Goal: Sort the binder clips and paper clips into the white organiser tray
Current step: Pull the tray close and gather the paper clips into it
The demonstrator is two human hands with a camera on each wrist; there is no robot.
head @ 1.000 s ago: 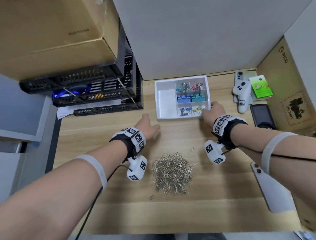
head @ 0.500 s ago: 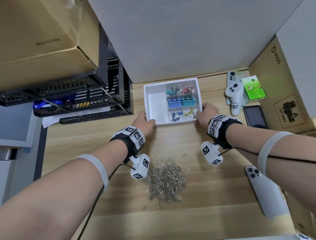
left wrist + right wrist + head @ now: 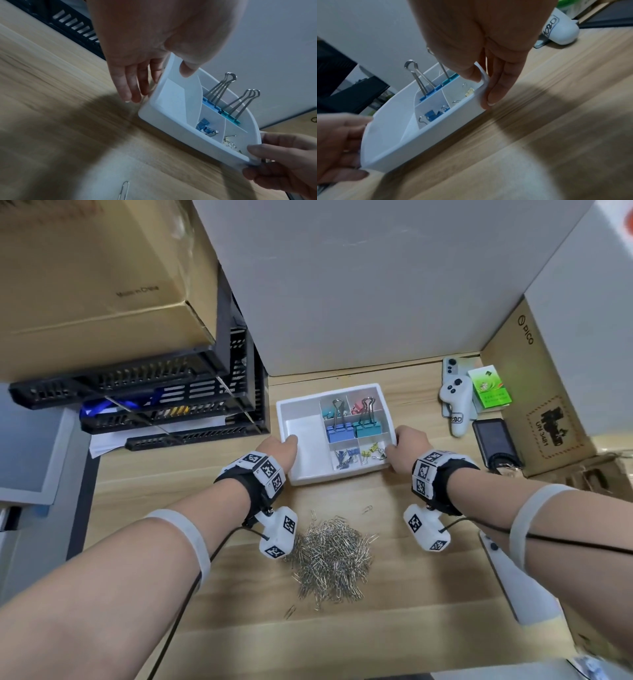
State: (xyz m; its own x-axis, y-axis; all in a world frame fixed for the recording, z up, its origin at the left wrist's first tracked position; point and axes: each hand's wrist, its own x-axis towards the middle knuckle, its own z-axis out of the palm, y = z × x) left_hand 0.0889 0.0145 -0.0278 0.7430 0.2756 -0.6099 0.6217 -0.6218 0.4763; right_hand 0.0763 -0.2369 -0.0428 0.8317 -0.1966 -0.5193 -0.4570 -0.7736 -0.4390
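The white organiser tray (image 3: 339, 476) lies on the wooden desk with large blue and teal binder clips (image 3: 354, 428) upright in its middle cells and small clips in the front cells. Its long left compartment (image 3: 308, 443) holds nothing. My left hand (image 3: 279, 451) grips the tray's left wall (image 3: 169, 75), thumb inside the rim and fingers outside. My right hand (image 3: 406, 450) pinches the right front corner (image 3: 482, 86) in the same way. A heap of silver paper clips (image 3: 334, 556) lies on the desk nearer to me, between my wrists.
Stacked black trays (image 3: 171, 402) under a cardboard box stand at the left. A white controller (image 3: 455, 405), a green pack (image 3: 489, 386) and a black phone (image 3: 495, 440) lie to the right, by a brown box (image 3: 544, 392). A white device (image 3: 517, 577) lies under my right forearm.
My left hand moved from the desk to the tray's left side and took hold. Both hands now hold the tray, which has slid toward me and the paper clip heap.
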